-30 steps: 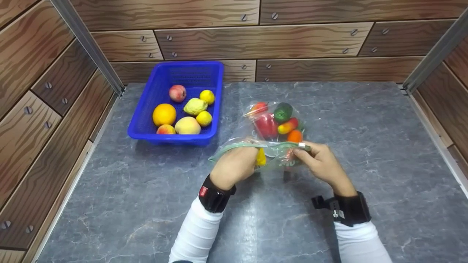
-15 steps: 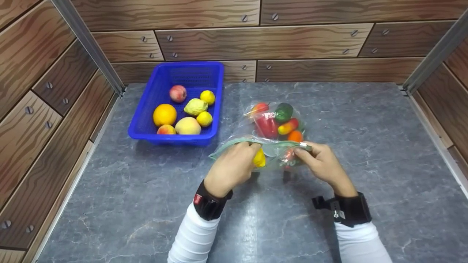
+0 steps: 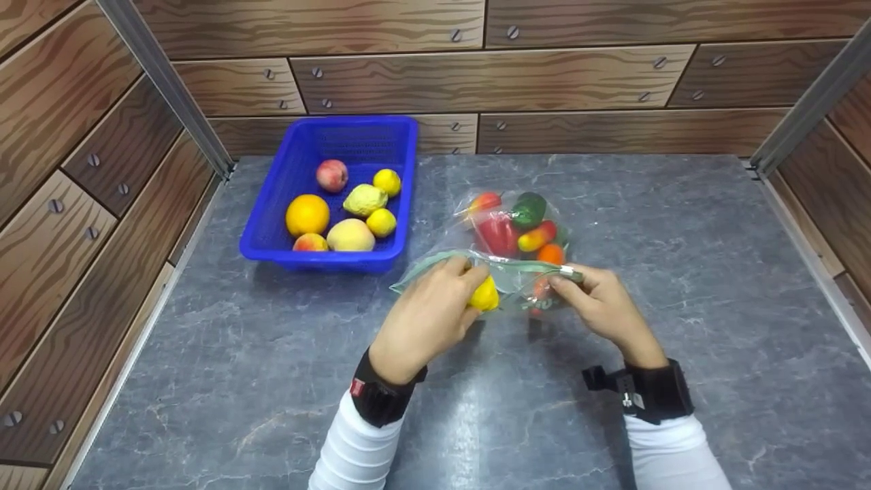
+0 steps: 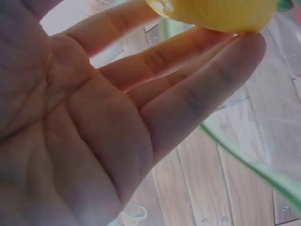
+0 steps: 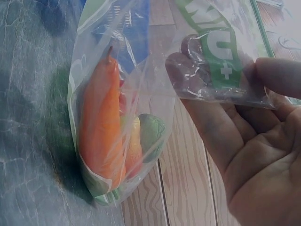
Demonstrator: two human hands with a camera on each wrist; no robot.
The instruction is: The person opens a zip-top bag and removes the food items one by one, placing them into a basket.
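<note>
My left hand holds a lemon with its fingers at the mouth of a clear zip bag. Seen from the left wrist, the lemon rests against the fingertips, partly cut off by the frame. My right hand pinches the bag's right corner by the white slider; the right wrist view shows its thumb and fingers on the printed plastic. Inside the bag lie a red bell pepper, a dark green vegetable, a red-yellow piece and a long orange carrot-shaped vegetable.
A blue basket stands left of the bag, with an orange, peach-like fruits and several yellow fruits in it. Wood-patterned walls enclose the grey marbled tabletop at the back and sides.
My left hand has drawn back toward me and to the left, bringing more of its fingers and the lemon into sight at the bag's mouth. The right hand keeps its place.
</note>
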